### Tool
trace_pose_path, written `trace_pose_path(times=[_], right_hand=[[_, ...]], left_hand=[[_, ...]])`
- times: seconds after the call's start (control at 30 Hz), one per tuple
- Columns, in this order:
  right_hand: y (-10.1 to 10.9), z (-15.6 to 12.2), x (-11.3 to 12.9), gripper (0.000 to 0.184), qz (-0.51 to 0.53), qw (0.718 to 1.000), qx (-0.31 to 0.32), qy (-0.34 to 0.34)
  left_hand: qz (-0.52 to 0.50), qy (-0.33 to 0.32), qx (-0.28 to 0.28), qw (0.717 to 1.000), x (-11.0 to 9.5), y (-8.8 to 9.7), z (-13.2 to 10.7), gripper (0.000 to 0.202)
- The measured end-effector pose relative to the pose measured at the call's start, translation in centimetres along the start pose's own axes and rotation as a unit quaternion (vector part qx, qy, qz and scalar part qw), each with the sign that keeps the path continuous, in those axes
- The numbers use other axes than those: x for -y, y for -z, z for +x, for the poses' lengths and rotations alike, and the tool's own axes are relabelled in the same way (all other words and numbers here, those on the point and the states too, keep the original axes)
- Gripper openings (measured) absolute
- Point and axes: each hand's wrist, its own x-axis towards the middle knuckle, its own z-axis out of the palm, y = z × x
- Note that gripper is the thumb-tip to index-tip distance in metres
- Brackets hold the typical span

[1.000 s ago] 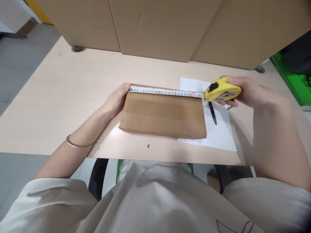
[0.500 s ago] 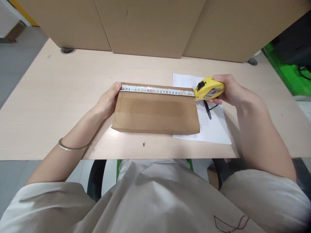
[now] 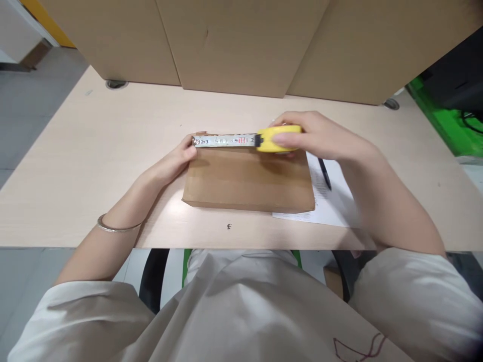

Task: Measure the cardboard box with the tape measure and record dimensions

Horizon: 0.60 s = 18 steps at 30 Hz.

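A brown cardboard box (image 3: 247, 183) lies flat on the desk in front of me. Across its far edge runs the silver blade (image 3: 226, 141) of a yellow tape measure (image 3: 277, 139). My right hand (image 3: 302, 133) is closed around the tape measure's case, above the right half of the box, thumb on the near side. At the box's far left corner, my left hand (image 3: 181, 156) pinches the blade's end against the edge. Its fingers behind the box are partly hidden.
Under the box's right side lies a white printed sheet (image 3: 335, 201) with a black pen (image 3: 324, 173) on it. Tall cardboard panels (image 3: 234, 45) stand along the back of the desk (image 3: 94, 151). A cable hole (image 3: 116, 84) is at the back left.
My right hand has brought the tape measure case leftward from beyond the box's right end to over the box, and less blade shows. The left hand stays at the corner.
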Motion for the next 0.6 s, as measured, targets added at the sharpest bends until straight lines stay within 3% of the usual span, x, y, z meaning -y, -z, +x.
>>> trace_pose_path(times=[0.13,0.3,0.47,0.53,0.6], right_hand=[[-3.7,2.8,1.7,0.042,-0.098,0.99,0.034,0.099],[-6.2,4.4,2.6,0.048,-0.218,0.954,0.053,0.199],[-7.0,4.8,2.0,0.049,-0.245,0.928,0.053,0.274],[-6.7,4.6,1.7,0.054,-0.247,0.924,0.049,0.288],[-5.5,3.8,1.4,0.062,-0.243,0.928,0.037,0.281]], left_hand=[[0.036,0.002,0.041,0.999,0.0,1.3,-0.3,0.115],[0.069,0.002,0.026,0.997,-0.3,1.4,-0.3,0.115],[0.145,-0.014,0.058,0.988,-0.5,1.9,-0.1,0.133],[0.2,-0.025,0.093,0.975,-0.3,2.5,-0.1,0.142],[0.258,-0.043,0.104,0.96,0.0,3.2,-0.1,0.138]])
